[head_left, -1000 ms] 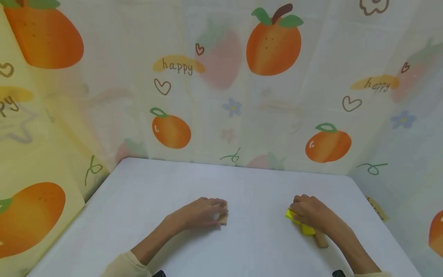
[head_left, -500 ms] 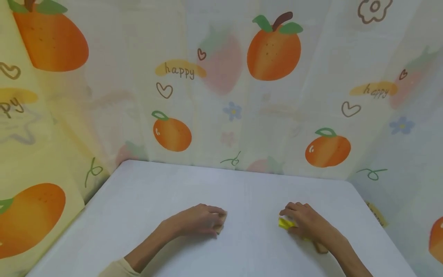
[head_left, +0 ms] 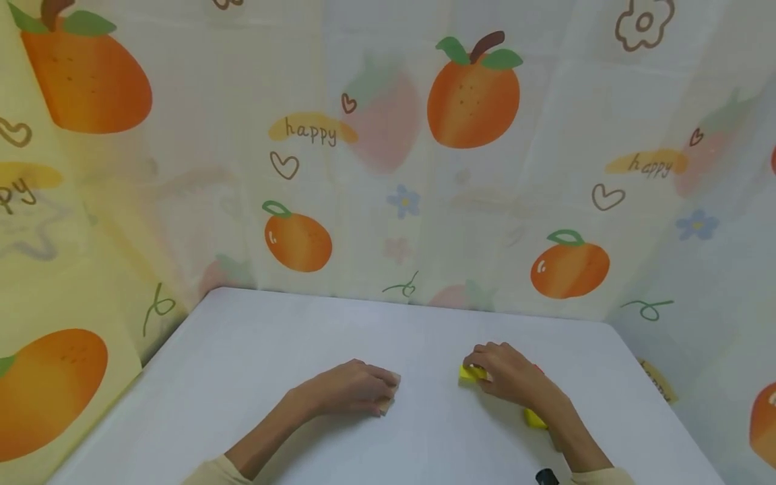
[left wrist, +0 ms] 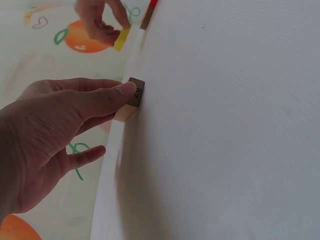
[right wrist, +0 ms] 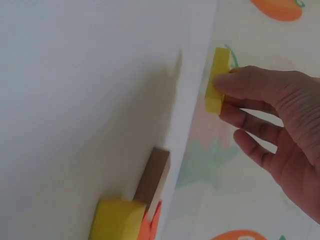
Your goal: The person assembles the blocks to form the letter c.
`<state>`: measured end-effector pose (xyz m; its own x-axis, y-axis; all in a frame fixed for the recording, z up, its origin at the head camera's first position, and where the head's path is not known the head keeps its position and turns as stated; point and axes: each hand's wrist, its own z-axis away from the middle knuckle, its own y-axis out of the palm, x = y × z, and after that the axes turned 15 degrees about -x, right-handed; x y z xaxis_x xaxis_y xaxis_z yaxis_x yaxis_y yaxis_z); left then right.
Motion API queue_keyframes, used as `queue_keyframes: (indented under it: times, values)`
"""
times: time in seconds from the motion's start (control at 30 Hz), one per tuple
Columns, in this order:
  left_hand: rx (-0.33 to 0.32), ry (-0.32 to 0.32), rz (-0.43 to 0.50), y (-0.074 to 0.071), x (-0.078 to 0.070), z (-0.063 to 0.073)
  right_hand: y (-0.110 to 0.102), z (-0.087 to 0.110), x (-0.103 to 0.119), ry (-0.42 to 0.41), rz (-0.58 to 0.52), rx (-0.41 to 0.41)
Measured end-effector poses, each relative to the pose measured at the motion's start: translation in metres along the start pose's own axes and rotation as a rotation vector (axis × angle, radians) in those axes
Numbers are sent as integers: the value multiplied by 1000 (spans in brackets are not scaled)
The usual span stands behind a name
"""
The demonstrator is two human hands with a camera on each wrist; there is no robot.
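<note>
In the left wrist view, my left hand (left wrist: 65,115) pinches a small wooden block (left wrist: 129,112) between thumb and fingers; dark printed marks show on one face. The little finger sticks out apart from it. That block is close over the white table, left of its middle. My right hand (head_left: 508,372) grips a yellow block (right wrist: 221,62) by its sides, above the table, with a shadow on the white surface. Behind this hand lie a second yellow block (right wrist: 117,220), a brown wooden block (right wrist: 153,175) and a red piece (right wrist: 156,220), partly covered by the forearm in the head view.
The white table (head_left: 424,431) has rounded far corners. A fruit-printed cloth (head_left: 370,222) hangs along its back and both sides. A small black object (head_left: 547,477) shows at the bottom edge beside the right sleeve.
My right hand has moved left with the yellow block, away from the other blocks, which now show behind it. My left hand has stayed nearly in place while the wooden block tilted.
</note>
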<state>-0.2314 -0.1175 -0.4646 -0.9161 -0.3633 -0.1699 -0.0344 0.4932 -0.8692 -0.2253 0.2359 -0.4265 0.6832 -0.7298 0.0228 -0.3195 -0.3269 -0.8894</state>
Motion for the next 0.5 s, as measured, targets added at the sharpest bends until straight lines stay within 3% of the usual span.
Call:
queue_keyframes:
  times: [0.13, 0.3, 0.5]
  values:
    - [36, -41, 26, 2, 1, -3, 10, -19, 9, 39, 29, -24]
    - [137, -102, -28, 3, 3, -8, 29, -41, 18, 92, 24, -12]
    - [146, -187, 70, 4, 6, -10, 45, -62, 25, 2, -4, 61]
